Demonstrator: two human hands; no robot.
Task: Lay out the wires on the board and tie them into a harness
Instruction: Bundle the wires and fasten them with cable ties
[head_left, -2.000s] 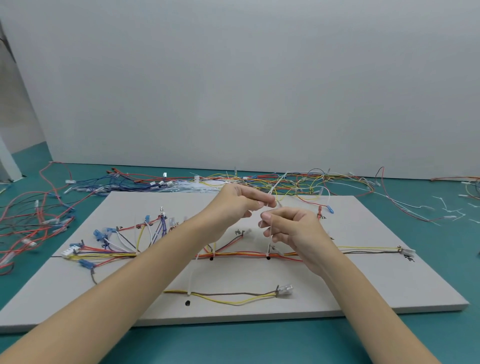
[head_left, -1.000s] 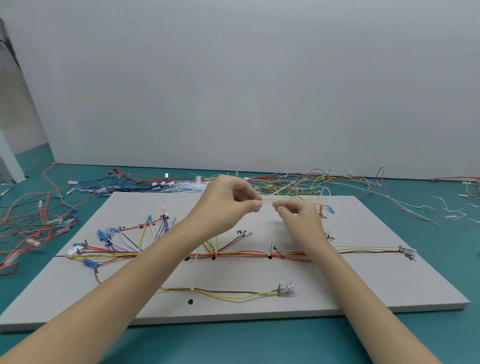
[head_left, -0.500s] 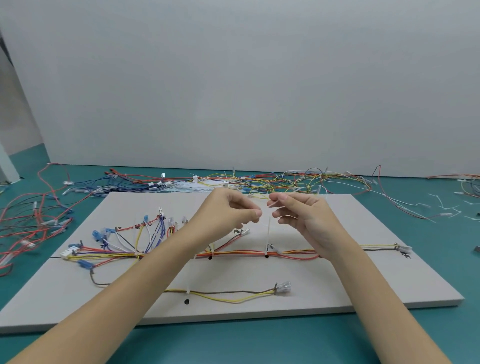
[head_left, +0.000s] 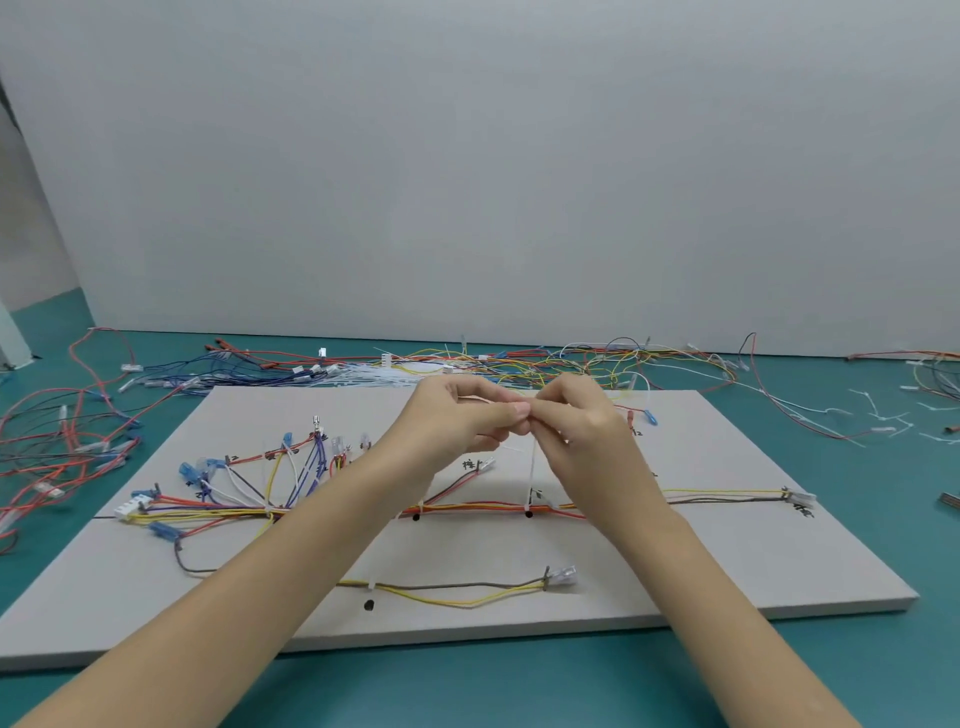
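A grey board (head_left: 727, 561) lies on the teal table. On it a bundle of red, orange and yellow wires (head_left: 483, 505) runs left to right, fanning out at the left into blue and white connectors (head_left: 249, 478). A thin white cable tie (head_left: 533, 473) stands up from the bundle near a black hole. My left hand (head_left: 457, 421) and my right hand (head_left: 582, 426) meet fingertip to fingertip above the board, both pinching the tie's upper end. A short yellow and brown wire pair (head_left: 457, 592) lies nearer to me.
Loose wires in red, blue, yellow and white are heaped behind the board (head_left: 519, 364) and to its left (head_left: 57, 441). Cut white tie ends (head_left: 883, 415) lie scattered at the right. A small dark object (head_left: 950, 500) sits at the right edge.
My hands, apart half a second ago, have come together at the fingertips on the upright cable tie. The wires on the board have not moved.
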